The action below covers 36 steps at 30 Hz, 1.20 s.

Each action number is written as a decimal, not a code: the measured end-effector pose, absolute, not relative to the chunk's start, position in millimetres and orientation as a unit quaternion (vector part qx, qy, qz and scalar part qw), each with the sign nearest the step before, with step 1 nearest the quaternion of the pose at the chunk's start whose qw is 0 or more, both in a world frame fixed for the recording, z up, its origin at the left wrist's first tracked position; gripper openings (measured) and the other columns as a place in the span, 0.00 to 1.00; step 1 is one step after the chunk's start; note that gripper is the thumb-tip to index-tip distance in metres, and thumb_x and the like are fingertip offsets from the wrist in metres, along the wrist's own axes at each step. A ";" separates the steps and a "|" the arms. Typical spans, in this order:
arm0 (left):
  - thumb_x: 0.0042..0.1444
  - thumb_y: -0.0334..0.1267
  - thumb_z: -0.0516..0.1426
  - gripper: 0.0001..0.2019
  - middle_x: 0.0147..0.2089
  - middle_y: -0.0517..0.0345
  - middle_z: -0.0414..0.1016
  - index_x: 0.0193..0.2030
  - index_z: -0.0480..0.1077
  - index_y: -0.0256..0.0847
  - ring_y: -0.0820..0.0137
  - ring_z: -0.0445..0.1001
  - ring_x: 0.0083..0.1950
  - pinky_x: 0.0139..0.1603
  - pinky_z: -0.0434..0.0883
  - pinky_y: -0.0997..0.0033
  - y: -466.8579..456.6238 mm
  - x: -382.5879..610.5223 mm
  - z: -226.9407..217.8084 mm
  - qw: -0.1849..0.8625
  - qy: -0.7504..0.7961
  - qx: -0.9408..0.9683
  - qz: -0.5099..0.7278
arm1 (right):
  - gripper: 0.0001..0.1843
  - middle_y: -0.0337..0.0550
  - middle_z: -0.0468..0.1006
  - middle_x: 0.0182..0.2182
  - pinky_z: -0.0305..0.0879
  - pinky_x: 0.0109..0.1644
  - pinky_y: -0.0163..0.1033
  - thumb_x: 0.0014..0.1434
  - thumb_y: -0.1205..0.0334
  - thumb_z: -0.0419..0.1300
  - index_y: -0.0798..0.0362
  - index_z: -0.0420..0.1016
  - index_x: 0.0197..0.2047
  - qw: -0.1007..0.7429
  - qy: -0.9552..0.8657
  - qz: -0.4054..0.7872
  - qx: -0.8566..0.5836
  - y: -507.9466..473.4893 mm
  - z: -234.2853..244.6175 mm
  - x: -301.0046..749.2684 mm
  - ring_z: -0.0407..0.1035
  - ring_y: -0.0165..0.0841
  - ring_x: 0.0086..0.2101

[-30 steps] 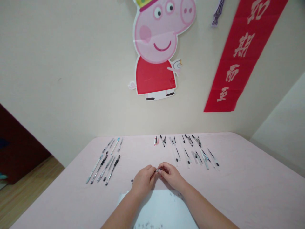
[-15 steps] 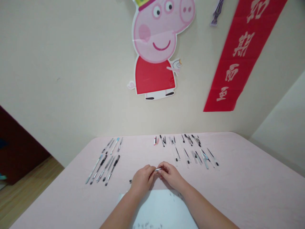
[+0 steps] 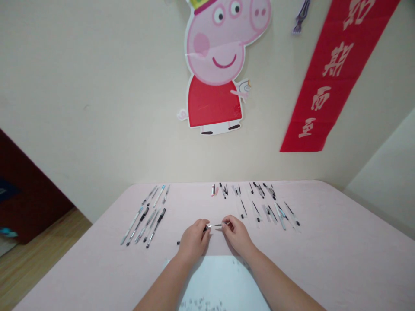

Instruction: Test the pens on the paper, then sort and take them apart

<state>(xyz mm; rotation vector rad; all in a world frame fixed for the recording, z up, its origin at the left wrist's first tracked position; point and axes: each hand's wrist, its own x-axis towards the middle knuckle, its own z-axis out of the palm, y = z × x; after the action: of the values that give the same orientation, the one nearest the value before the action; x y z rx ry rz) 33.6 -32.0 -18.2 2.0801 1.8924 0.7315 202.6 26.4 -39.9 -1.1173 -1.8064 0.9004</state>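
My left hand (image 3: 194, 238) is closed on a dark pen part (image 3: 207, 227) with a pale, shiny tip pointing right. Facing it across a small gap, a thin dark pen refill (image 3: 218, 224) sticks out of my right hand (image 3: 238, 235), pinched between thumb and fingers. Its rear end is hidden by the fingers. Just left of my left wrist lies a small black cap-like piece (image 3: 178, 242). Below both hands is a white sheet of paper (image 3: 220, 276) with dark marks, partly covered by my forearms.
Several whole pens (image 3: 156, 228) lie in two rows on the left of the pink-covered table (image 3: 340, 259). Pen parts (image 3: 255, 211), among them barrels, refills and caps, are spread at the back right. Behind the table rises a wall (image 3: 106, 108) with a pig cutout (image 3: 214, 99) and a red banner (image 3: 319, 99).
My hands have moved apart. The pen pieces that met between the fingers now show a gap between their tips. The view has shifted slightly.
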 end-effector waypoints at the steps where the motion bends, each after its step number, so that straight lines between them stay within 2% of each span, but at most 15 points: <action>1: 0.59 0.35 0.48 0.10 0.42 0.54 0.73 0.46 0.66 0.42 0.67 0.71 0.42 0.42 0.64 0.69 -31.9 33.4 -17.7 0.115 0.649 0.710 0.248 | 0.05 0.39 0.72 0.26 0.61 0.33 0.36 0.53 0.65 0.53 0.52 0.70 0.31 0.397 -0.722 0.344 -0.451 26.1 -39.9 202.7 0.66 0.32 0.28; 8: 0.59 0.36 0.48 0.07 0.38 0.55 0.71 0.39 0.65 0.42 0.67 0.70 0.39 0.39 0.63 0.69 -29.7 34.5 -14.9 0.108 0.650 0.710 0.250 | 0.04 0.39 0.71 0.28 0.59 0.35 0.36 0.53 0.67 0.55 0.52 0.71 0.29 0.342 -0.777 0.271 -0.453 20.4 -34.1 202.1 0.65 0.32 0.30; 14: 0.58 0.35 0.48 0.04 0.36 0.56 0.69 0.37 0.63 0.41 0.67 0.69 0.38 0.39 0.64 0.68 -29.9 35.2 -17.2 0.112 0.642 0.703 0.284 | 0.05 0.40 0.72 0.31 0.60 0.38 0.36 0.53 0.68 0.56 0.52 0.73 0.31 0.326 -0.795 0.264 -0.438 17.6 -30.7 202.0 0.66 0.32 0.32; 19: 0.56 0.31 0.48 0.04 0.35 0.57 0.68 0.36 0.62 0.42 0.67 0.68 0.38 0.39 0.65 0.68 -29.7 35.3 -18.0 0.119 0.631 0.703 0.305 | 0.08 0.41 0.73 0.34 0.61 0.40 0.38 0.50 0.69 0.59 0.50 0.73 0.35 0.329 -0.795 0.277 -0.428 19.2 -33.3 202.3 0.67 0.33 0.34; 25: 0.54 0.28 0.48 0.06 0.35 0.57 0.67 0.33 0.62 0.42 0.69 0.67 0.37 0.38 0.64 0.70 -30.5 37.2 -14.8 0.118 0.613 0.722 0.297 | 0.13 0.42 0.72 0.38 0.62 0.43 0.40 0.50 0.66 0.61 0.50 0.72 0.41 0.363 -0.778 0.311 -0.408 19.1 -31.8 202.1 0.67 0.35 0.38; 29: 0.54 0.28 0.48 0.06 0.36 0.57 0.67 0.32 0.63 0.42 0.69 0.67 0.37 0.37 0.64 0.71 -31.8 39.1 -12.4 0.116 0.592 0.746 0.281 | 0.11 0.41 0.71 0.36 0.61 0.41 0.38 0.50 0.67 0.61 0.50 0.72 0.39 0.363 -0.789 0.319 -0.379 17.1 -28.3 201.2 0.66 0.34 0.37; 33: 0.54 0.28 0.48 0.07 0.38 0.55 0.68 0.33 0.66 0.41 0.69 0.68 0.39 0.40 0.65 0.72 -33.0 41.1 -10.8 0.118 0.569 0.767 0.272 | 0.01 0.40 0.70 0.33 0.60 0.39 0.37 0.55 0.65 0.59 0.52 0.71 0.33 0.343 -0.809 0.306 -0.365 16.2 -26.4 201.3 0.65 0.33 0.35; 36: 0.54 0.28 0.48 0.08 0.38 0.55 0.69 0.34 0.67 0.41 0.69 0.69 0.39 0.40 0.65 0.72 -33.3 42.1 -10.4 0.116 0.564 0.774 0.263 | 0.08 0.40 0.70 0.32 0.60 0.40 0.37 0.60 0.64 0.54 0.53 0.70 0.30 0.335 -0.819 0.307 -0.351 16.5 -26.5 201.8 0.65 0.32 0.35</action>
<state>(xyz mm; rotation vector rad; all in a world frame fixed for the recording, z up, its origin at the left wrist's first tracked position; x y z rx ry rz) 42.1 -33.3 -10.4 2.2672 1.6531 0.7711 201.8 16.5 -26.5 -0.9147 -2.1366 0.8000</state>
